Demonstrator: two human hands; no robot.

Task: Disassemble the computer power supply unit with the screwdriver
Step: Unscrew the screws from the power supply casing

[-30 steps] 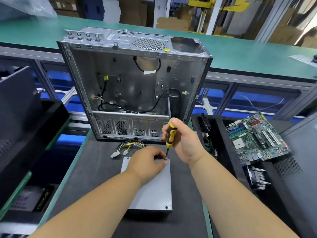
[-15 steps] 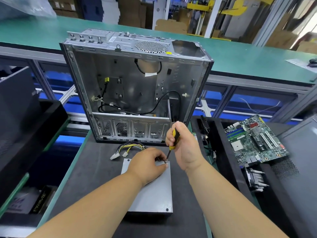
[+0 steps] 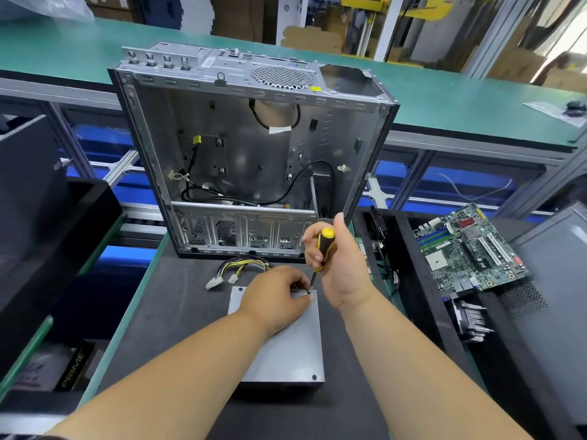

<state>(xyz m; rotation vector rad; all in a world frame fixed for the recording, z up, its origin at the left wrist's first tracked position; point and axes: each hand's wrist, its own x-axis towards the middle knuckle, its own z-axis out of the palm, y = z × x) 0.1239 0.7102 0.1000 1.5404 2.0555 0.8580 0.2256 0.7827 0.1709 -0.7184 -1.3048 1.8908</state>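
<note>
One motherboard (image 3: 469, 250) in R black tray (image 3: 419, 300).

I see matt grey sheet metal on the power supply unit (image 3: 286, 347), bare dull steel on the computer case (image 3: 254, 147) at 12 o'clock, glossy yellow-black plastic on the screwdriver (image 3: 323, 247), matt black mat (image 3: 178, 312).
</note>
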